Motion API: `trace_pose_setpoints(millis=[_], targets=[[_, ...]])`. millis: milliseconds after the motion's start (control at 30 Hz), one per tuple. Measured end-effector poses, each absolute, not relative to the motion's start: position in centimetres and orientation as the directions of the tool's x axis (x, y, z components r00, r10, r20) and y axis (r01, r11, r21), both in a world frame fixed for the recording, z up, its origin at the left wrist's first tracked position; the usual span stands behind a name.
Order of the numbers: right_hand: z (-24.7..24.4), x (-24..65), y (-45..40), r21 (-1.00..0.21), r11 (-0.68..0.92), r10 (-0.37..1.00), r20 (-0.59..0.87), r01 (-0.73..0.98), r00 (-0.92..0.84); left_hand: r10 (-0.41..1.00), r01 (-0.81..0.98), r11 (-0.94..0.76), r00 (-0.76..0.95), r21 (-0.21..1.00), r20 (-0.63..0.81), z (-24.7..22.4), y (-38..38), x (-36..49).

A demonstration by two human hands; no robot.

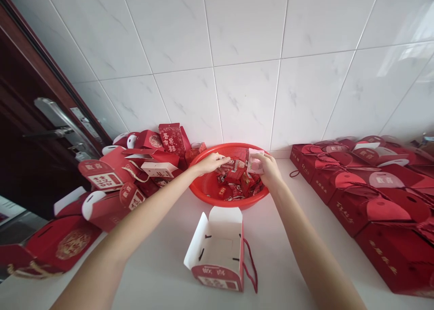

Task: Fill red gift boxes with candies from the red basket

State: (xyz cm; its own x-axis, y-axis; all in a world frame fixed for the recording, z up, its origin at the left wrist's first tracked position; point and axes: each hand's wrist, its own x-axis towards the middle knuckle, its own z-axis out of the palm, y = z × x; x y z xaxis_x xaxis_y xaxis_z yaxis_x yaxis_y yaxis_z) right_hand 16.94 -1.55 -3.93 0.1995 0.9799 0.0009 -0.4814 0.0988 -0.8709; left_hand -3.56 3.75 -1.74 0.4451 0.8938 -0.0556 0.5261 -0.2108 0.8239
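Right hand [270,169] pinches pink packet [252,164], light hold best to avoid crushing; left hand [210,163] at basket [224,203], grip unclear, best picking loose top packets [234,176].

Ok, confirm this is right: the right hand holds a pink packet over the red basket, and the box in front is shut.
Not shut: the head view shows the box open, its white inside visible. The right hand does hold a pink packet over the red basket, behind the box.
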Motion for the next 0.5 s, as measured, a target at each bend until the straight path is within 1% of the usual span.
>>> trace_pose_setpoints(millis=[67,133,200,267,400,467,500], targets=[[-3.8,17.0,-1.7,-0.872,0.092,0.985,0.008,-0.480,0.174,0.898,0.337,-0.073,0.432,0.939,-0.086,-1.7,3.4,-3.0],[-3.7,17.0,-1.9,-0.872,0.083,0.988,0.010,-0.483,0.153,0.916,0.196,-0.005,0.395,0.981,-0.074,-1.7,3.1,-2.3],[-3.6,17.0,-2.0,-0.870,0.072,0.991,0.007,-0.488,0.133,0.935,0.124,-0.002,0.352,0.992,-0.042,-1.6,2.7,-1.6],[-3.5,17.0,-2.1,-0.865,0.062,0.993,0.004,-0.497,0.117,0.937,0.088,-0.019,0.349,0.996,-0.013,-1.5,2.3,-0.9],[-3.4,16.9,-2.1,-0.846,0.073,0.992,0.004,-0.528,0.130,0.893,0.056,-0.042,0.449,0.998,0.012,-1.2,1.8,-0.4],[-3.4,16.9,-2.1,-0.832,0.096,0.985,0.000,-0.546,0.173,0.866,0.079,-0.052,0.500,0.996,0.005,-1.2,1.9,-0.7],[-3.4,17.0,-2.0,-0.825,0.110,0.979,-0.005,-0.555,0.201,0.849,0.119,-0.069,0.528,0.990,-0.004,-1.2,1.9,-0.9]])
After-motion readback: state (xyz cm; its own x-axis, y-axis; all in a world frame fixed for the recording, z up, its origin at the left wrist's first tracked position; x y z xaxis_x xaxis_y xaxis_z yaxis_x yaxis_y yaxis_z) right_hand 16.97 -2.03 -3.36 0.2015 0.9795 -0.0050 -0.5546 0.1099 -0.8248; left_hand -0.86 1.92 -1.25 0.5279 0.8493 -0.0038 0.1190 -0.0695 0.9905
